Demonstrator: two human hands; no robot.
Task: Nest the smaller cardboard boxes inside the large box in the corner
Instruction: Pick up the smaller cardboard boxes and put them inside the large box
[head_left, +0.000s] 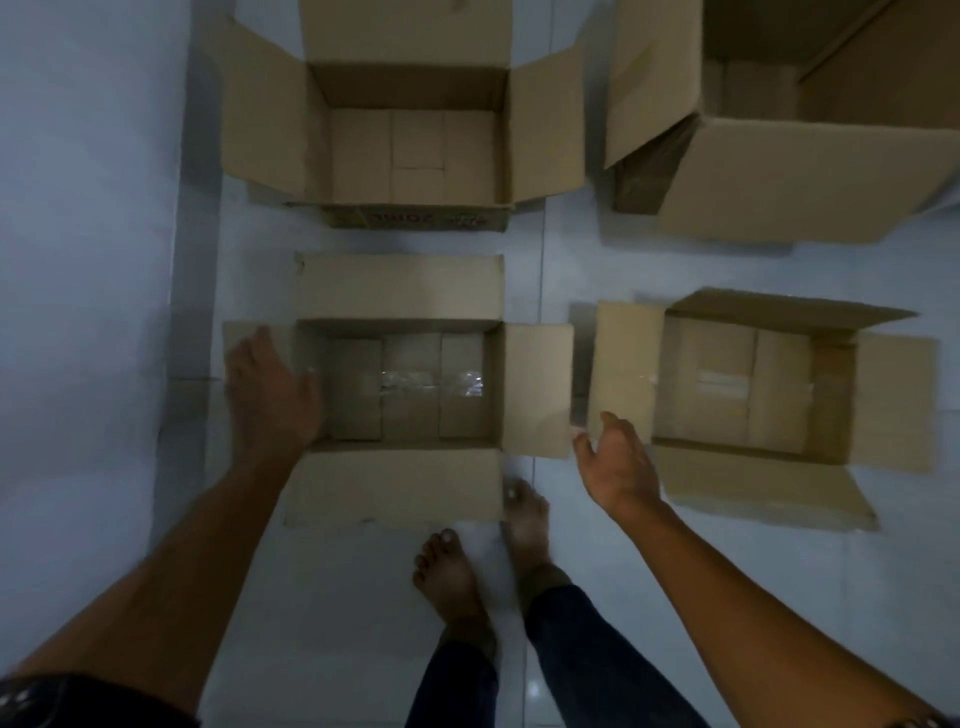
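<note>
Four open boxes stood on the pale tiled floor (561, 260), none yet inside another; so the nesting, by my judgement, had hardly begun. The near box (405, 387) lay straight ahead of the person with all four flaps spread flat, empty but for tape glinting on its bottom; the far box (410, 150) stood just beyond it against the wall (78, 208), flaps up and out, also empty. The right box (748, 384) sat just beside the near one, their side flaps nearly meeting; it too was empty. The large box (810, 171) stood at the upper right, only partly in view, with something flat and brown inside that I could not make out; I took it for the one in the corner.

The left hand (270, 395) lay open and flat on the near box's left flap, fingers spread, gripping nothing; the right hand (615, 462) hung loosely open beside the right flap's corner, fingertips perhaps touching it, holding nothing. Two bare feet (452, 571) stood at the near flap.

Likely the near box was about to be lifted; all three smaller boxes remained to be nested.
</note>
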